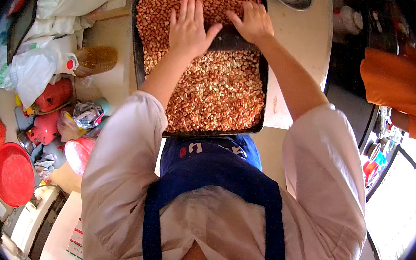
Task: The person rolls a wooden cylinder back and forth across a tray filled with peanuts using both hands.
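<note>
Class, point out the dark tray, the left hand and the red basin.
Dark tray (pixel 264 69): head view, its right wall.
Left hand (pixel 188 33): head view, back of the hand.
Red basin (pixel 13 175): head view, middle of its round surface.

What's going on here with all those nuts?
A person in a blue apron has both hands at a dark tray of peanuts. The left hand is palm down, thumb out, at the whole reddish peanuts in the far part. The right hand is open too, close to the tray's right edge. Paler broken peanut pieces spread over the near part, and a bare patch of tray shows between, toward the right.
</note>
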`<move>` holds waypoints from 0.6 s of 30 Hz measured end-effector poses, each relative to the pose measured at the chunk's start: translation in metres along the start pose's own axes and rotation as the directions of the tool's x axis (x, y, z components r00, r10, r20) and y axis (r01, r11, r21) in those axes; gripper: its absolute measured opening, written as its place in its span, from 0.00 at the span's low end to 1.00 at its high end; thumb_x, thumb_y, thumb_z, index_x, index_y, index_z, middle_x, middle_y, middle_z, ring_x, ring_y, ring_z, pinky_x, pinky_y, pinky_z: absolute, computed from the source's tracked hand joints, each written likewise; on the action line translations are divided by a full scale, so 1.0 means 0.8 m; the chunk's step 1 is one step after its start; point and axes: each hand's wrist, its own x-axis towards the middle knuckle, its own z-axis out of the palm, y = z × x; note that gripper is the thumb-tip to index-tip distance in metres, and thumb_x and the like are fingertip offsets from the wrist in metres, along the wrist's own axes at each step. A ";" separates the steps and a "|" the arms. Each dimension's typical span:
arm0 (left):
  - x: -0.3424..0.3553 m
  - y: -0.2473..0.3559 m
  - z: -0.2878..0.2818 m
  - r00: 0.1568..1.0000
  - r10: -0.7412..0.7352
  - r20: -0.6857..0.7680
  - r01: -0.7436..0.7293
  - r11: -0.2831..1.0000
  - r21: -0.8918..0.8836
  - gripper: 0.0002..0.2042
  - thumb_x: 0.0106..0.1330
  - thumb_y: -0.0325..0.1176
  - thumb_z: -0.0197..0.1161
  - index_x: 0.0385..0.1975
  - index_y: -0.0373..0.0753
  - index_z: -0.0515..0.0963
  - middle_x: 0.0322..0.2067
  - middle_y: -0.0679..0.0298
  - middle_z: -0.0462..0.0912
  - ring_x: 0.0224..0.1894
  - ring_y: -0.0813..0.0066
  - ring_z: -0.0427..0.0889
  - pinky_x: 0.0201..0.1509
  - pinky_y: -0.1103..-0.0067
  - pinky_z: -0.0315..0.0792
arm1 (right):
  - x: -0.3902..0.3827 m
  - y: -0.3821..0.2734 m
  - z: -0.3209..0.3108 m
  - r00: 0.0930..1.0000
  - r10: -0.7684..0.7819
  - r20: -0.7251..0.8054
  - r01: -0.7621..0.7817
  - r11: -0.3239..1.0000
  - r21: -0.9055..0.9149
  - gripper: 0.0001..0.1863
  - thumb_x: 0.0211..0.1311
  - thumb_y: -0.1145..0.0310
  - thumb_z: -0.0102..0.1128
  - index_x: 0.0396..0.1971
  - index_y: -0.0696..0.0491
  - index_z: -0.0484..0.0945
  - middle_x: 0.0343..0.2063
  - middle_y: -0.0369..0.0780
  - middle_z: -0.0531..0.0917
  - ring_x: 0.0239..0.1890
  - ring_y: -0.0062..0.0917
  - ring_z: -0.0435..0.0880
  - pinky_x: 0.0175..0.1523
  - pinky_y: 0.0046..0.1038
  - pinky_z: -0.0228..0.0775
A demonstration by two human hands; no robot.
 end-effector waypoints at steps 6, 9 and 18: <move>-0.089 0.024 -0.011 0.988 0.136 0.071 -0.137 0.991 0.006 0.45 0.75 0.67 0.35 0.77 0.30 0.49 0.79 0.50 0.49 0.81 0.52 0.45 0.81 0.55 0.39 | -0.107 -0.027 -0.028 0.982 0.038 0.185 -0.035 0.999 -0.018 0.30 0.70 0.41 0.52 0.58 0.51 0.74 0.58 0.48 0.78 0.63 0.42 0.74 0.67 0.45 0.66; -0.193 0.030 0.002 0.968 0.246 0.046 -0.236 0.959 -0.157 0.44 0.76 0.66 0.35 0.77 0.31 0.52 0.78 0.49 0.51 0.80 0.52 0.48 0.81 0.54 0.41 | -0.219 -0.030 -0.015 0.977 -0.146 -0.154 0.164 0.980 0.110 0.35 0.65 0.48 0.61 0.66 0.51 0.68 0.64 0.45 0.73 0.67 0.43 0.70 0.74 0.50 0.53; 0.023 -0.023 0.000 0.973 0.099 -0.211 -0.097 0.995 0.018 0.44 0.77 0.63 0.38 0.77 0.29 0.46 0.79 0.48 0.43 0.82 0.54 0.38 0.82 0.56 0.36 | 0.034 0.009 -0.017 0.921 -0.185 -0.342 0.227 0.970 0.085 0.29 0.71 0.43 0.55 0.57 0.52 0.76 0.55 0.44 0.79 0.60 0.41 0.74 0.66 0.45 0.64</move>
